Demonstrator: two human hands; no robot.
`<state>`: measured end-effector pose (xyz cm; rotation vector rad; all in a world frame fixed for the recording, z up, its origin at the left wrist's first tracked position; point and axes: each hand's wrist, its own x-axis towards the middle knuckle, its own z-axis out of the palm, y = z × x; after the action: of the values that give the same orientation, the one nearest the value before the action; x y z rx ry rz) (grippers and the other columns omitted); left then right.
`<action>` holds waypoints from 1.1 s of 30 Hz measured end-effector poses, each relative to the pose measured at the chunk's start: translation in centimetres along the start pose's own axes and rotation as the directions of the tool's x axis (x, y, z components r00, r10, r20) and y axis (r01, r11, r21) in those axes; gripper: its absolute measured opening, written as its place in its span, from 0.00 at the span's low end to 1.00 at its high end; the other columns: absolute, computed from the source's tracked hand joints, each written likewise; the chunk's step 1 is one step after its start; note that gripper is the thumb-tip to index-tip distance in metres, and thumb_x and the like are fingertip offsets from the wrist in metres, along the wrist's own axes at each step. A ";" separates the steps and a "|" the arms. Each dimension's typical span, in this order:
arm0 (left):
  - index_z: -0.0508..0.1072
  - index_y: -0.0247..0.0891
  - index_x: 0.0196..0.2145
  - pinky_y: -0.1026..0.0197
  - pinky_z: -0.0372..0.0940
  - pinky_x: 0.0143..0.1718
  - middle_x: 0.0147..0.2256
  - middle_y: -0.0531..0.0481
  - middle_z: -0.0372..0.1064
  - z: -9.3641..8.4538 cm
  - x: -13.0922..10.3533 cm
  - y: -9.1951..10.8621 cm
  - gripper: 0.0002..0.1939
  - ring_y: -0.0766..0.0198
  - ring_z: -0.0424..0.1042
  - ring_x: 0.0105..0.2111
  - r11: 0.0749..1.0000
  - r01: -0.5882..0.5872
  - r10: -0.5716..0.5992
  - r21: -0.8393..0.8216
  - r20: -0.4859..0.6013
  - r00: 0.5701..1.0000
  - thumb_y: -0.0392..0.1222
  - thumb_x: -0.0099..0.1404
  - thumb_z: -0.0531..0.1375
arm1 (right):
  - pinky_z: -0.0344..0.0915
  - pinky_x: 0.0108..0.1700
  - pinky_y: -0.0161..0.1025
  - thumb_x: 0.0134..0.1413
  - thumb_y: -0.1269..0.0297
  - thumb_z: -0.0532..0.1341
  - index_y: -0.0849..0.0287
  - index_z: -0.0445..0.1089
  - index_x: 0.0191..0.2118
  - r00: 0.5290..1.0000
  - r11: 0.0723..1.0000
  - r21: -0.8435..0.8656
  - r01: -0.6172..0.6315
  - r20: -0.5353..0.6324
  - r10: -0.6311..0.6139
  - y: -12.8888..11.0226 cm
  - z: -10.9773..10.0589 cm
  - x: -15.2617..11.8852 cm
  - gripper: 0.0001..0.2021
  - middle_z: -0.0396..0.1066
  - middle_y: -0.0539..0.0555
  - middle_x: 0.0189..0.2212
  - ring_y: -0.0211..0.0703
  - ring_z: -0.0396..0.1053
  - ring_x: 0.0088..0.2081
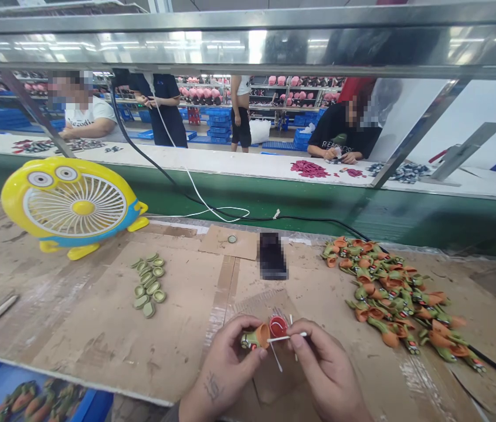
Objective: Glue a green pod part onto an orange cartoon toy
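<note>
Green figurine occupies left hand, swab right hand

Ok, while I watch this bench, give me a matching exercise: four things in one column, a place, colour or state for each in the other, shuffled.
Things:
1. Fan
2. Lone green-and-orange figure
3. Small olive-green pieces
4. Cotton swab pointing at the figure

Descriptions:
A. Pinched in the fingers of the right hand
B. Lying in a loose cluster on the cardboard
C. Held in the left hand
D. Yellow and blue, with a white grille

Right pairs: 1-D, 2-C, 3-B, 4-A
</note>
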<state>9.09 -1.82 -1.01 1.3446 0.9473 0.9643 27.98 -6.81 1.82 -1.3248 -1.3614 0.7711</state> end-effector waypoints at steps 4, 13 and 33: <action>0.77 0.41 0.47 0.56 0.66 0.51 0.46 0.44 0.75 -0.2 0.0 -0.3 0.17 0.53 0.72 0.49 0.999 -0.022 0.021 0.029 0.028 0.999 0.47 0.62 0.69 | 0.68 0.39 0.31 0.69 0.56 0.58 0.56 0.74 0.40 1.000 1.000 0.016 -0.025 0.006 0.024 0.4 0.0 0.0 0.12 0.75 0.52 0.32 0.40 0.73 0.34; 0.79 0.43 0.47 0.55 0.64 0.52 0.46 0.44 0.74 -0.3 0.0 -0.7 0.19 0.52 0.72 0.49 0.996 -0.085 0.086 -0.014 0.058 0.995 0.54 0.63 0.69 | 0.66 0.36 0.31 0.69 0.54 0.58 0.55 0.74 0.38 1.000 0.998 0.051 -0.027 0.002 0.027 0.2 -0.1 0.2 0.13 0.73 0.51 0.29 0.39 0.71 0.31; 0.77 0.34 0.37 0.65 0.56 0.26 0.28 0.51 0.68 -0.4 0.2 -0.7 0.28 0.69 0.59 0.24 0.939 0.242 -0.200 -0.245 0.183 0.963 0.66 0.61 0.66 | 0.65 0.34 0.32 0.68 0.53 0.59 0.56 0.74 0.38 1.000 0.995 0.094 -0.026 -0.006 0.027 -0.1 0.2 0.0 0.14 0.70 0.51 0.28 0.38 0.67 0.29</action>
<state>8.83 -1.49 -1.75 1.0449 0.7992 0.7706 27.80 -6.78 1.87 -1.2726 -1.2887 0.8374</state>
